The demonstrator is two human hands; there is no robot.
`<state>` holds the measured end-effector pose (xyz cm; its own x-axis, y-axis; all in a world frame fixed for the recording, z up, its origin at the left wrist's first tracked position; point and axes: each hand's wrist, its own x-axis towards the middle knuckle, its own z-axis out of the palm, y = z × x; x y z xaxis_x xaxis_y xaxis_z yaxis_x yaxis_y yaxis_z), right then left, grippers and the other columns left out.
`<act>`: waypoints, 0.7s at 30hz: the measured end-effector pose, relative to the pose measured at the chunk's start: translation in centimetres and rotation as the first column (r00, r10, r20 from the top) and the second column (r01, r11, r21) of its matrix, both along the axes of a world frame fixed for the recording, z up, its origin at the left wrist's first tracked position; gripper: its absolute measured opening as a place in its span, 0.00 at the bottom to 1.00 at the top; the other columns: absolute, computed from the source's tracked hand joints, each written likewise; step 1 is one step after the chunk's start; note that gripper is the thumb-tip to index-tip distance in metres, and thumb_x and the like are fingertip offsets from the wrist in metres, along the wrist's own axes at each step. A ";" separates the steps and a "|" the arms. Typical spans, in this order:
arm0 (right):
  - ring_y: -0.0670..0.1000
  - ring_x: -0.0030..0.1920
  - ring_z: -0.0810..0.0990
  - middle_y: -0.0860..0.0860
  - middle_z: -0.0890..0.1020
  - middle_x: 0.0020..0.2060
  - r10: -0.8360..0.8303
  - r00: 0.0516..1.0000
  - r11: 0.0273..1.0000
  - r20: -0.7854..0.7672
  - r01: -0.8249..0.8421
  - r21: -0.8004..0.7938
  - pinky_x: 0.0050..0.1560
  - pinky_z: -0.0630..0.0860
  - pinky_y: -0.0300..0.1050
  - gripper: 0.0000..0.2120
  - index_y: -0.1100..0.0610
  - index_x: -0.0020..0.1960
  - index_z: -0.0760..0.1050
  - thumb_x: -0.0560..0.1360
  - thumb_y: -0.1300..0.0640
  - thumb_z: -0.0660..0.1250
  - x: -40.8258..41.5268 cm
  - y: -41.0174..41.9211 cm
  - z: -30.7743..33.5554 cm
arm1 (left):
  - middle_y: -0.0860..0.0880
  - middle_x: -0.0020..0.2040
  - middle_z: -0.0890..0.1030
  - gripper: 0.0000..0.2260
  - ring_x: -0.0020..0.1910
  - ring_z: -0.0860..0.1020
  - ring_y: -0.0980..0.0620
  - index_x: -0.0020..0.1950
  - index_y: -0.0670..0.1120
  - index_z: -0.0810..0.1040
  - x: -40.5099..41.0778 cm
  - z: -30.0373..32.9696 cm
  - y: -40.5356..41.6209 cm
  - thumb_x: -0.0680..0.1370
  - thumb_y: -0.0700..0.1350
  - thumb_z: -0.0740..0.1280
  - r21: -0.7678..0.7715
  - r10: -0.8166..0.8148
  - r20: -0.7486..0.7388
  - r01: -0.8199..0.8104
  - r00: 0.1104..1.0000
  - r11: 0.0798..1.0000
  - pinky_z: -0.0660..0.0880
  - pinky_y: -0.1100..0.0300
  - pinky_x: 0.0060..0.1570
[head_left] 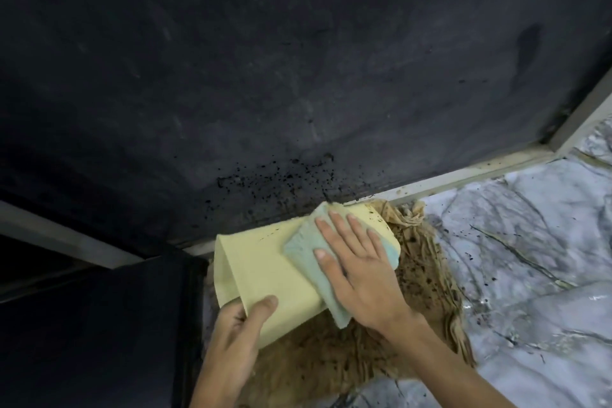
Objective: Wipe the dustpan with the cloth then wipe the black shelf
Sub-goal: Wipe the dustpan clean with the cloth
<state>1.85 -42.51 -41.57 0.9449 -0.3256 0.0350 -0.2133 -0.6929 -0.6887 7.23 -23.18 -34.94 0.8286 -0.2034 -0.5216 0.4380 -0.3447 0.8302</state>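
A pale yellow dustpan (261, 262) is held just off the front edge of the black shelf (265, 76), above the floor. My left hand (238, 334) grips its near lower edge, thumb on top. My right hand (357, 268) lies flat, fingers spread, pressing a light blue-green cloth (304, 255) onto the dustpan's upper face. The cloth's lower corner hangs past the pan's edge. Black crumbs lie scattered on the shelf close to the pan's far end.
A brown, dirt-speckled rag or mat (420, 275) lies on the white marble-patterned floor (516, 242) under the dustpan. A pale frame strip (463, 175) edges the shelf. A dark cabinet face (99, 325) fills the lower left.
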 end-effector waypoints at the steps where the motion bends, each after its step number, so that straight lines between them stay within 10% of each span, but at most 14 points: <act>1: 0.42 0.78 0.39 0.39 0.47 0.79 -0.040 0.999 0.999 -0.012 0.040 0.020 0.77 0.44 0.56 0.27 0.38 0.79 0.49 0.81 0.36 0.41 -0.3 -0.2 -0.9 | 0.48 0.57 0.89 0.28 0.59 0.85 0.42 0.56 0.48 0.87 0.0 -0.4 0.0 0.61 0.61 0.75 0.020 0.066 -0.030 -0.066 0.997 0.998 0.76 0.37 0.68; 12: 0.44 0.79 0.42 0.41 0.52 0.80 0.297 0.954 0.951 0.048 -0.291 -0.105 0.77 0.39 0.51 0.24 0.43 0.80 0.50 0.84 0.44 0.44 5.3 5.1 4.1 | 0.57 0.59 0.89 0.21 0.62 0.85 0.55 0.64 0.58 0.83 0.2 -1.0 0.4 0.71 0.53 0.78 -0.001 -0.068 0.025 0.068 0.997 0.998 0.77 0.46 0.68; 21: 0.45 0.78 0.36 0.38 0.42 0.79 -0.134 0.973 0.991 -0.186 0.129 -0.037 0.77 0.39 0.58 0.25 0.33 0.77 0.43 0.80 0.35 0.38 1.4 -3.0 -2.1 | 0.57 0.55 0.89 0.13 0.58 0.85 0.56 0.63 0.53 0.82 1.2 -2.4 0.8 0.79 0.51 0.72 0.005 -0.022 0.017 0.022 1.000 1.000 0.78 0.50 0.63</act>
<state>3.23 -45.50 -43.70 0.8841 -0.4488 -0.1300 -0.4279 -0.6659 -0.6111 8.42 -22.37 -37.39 0.8330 -0.2194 -0.5080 0.4158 -0.3577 0.8362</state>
